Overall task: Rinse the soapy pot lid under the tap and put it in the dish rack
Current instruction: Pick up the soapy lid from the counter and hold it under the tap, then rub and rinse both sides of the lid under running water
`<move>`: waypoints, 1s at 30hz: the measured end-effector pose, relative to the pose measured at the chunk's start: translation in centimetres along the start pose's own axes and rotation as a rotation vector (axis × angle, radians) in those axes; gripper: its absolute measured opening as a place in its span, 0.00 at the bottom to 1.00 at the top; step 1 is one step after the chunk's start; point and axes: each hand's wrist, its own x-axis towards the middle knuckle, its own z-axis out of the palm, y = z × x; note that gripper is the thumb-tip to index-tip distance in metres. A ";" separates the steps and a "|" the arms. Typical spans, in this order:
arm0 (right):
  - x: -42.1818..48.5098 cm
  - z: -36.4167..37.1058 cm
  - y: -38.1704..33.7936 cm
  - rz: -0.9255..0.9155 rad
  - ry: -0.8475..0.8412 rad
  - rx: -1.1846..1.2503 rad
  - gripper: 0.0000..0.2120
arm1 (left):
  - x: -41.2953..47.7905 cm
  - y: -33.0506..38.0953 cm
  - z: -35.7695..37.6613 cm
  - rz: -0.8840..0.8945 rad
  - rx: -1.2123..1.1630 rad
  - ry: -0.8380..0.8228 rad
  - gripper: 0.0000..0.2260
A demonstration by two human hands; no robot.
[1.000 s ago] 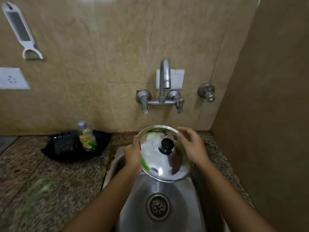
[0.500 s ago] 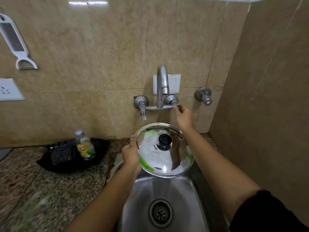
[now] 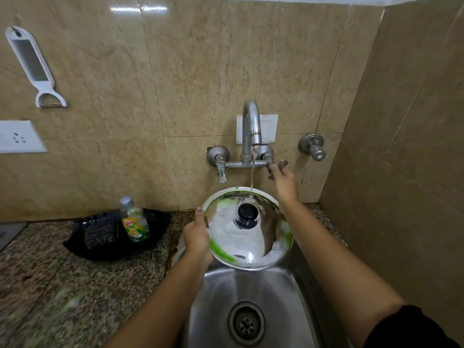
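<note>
Head view, looking down over a stainless-steel sink [image 3: 296,292]. Left hand [image 3: 197,238] is closed around the left rim of the round, mirror-polished steel pot lid [image 3: 241,242], thumb over the top edge, fingers hidden beneath. The lid is held tilted above the back of the basin, its black knob [image 3: 247,213] facing the camera, with white foam and streaks of green soap across its lower and left parts. Right hand [image 3: 285,183] reaches over the lid's far right edge, its fingertips pinched on the right lever handle [image 3: 278,167] of the wall-mounted chrome tap [image 3: 251,126]. A thin stream of water [image 3: 251,177] falls from the spout onto the lid's upper rim. Below the lid lies the round drain [image 3: 246,322]. On the speckled granite counter [image 3: 82,285] to the left, a black plastic tray [image 3: 100,237] holds a small clear bottle of green dish liquid [image 3: 134,219]. On the beige tiled wall hang a white peeler-grater [image 3: 32,66] and a white socket plate [image 3: 18,136].
</note>
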 end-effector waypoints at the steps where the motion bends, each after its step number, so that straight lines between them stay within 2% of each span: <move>1: -0.8 -0.3 0.6 -0.015 -0.053 -0.036 0.17 | 0.1 0.0 -0.1 -0.003 0.002 0.005 0.18; 3: -2.7 -1.4 2.3 -0.109 -0.156 -0.201 0.20 | 0.5 0.0 -0.4 -0.010 0.013 0.014 0.18; 7: -6.0 -3.5 5.2 -0.375 -0.334 -0.745 0.24 | 1.0 -0.1 -0.7 -0.011 0.055 0.009 0.18; 9: -7.8 -3.7 6.3 -0.458 -0.390 -0.879 0.27 | 1.0 -0.2 -0.6 -0.007 0.073 0.010 0.19; 12: -9.1 -3.3 7.2 -0.574 -0.480 -0.897 0.29 | 0.5 -0.5 -0.3 -0.018 0.092 0.032 0.20; 15: -7.6 -3.1 6.6 -0.519 -0.383 -0.847 0.24 | 0.1 -0.9 0.0 -0.011 0.092 0.029 0.19; 17: -7.1 -2.9 6.4 -0.469 -0.311 -0.720 0.21 | -0.2 -1.0 0.1 0.016 0.113 0.020 0.19; 19: -7.1 -2.8 6.6 -0.419 -0.363 -0.485 0.18 | -0.2 -0.8 0.0 0.048 0.121 -0.003 0.19; 21: -6.8 -3.1 6.2 -0.273 -0.403 -0.336 0.18 | -0.2 -0.6 0.0 0.065 0.120 -0.031 0.19; 23: -6.0 -3.1 5.5 -0.184 -0.408 -0.464 0.18 | -0.4 -0.7 0.2 0.077 0.143 -0.063 0.19; 24: -5.7 -2.7 5.0 -0.199 -0.420 -0.573 0.19 | -0.4 -0.9 0.3 0.086 0.169 -0.078 0.19; 26: -6.1 -1.1 3.6 -0.318 -0.453 -0.784 0.20 | -0.5 -1.3 0.9 0.099 0.212 -0.101 0.20; 28: -7.5 0.8 3.0 -0.556 -0.429 -1.042 0.23 | -0.8 -1.4 1.6 0.090 0.227 -0.131 0.20; 30: -9.7 1.7 3.6 -0.783 -0.410 -1.157 0.26 | -1.0 -1.1 2.2 0.071 0.204 -0.167 0.21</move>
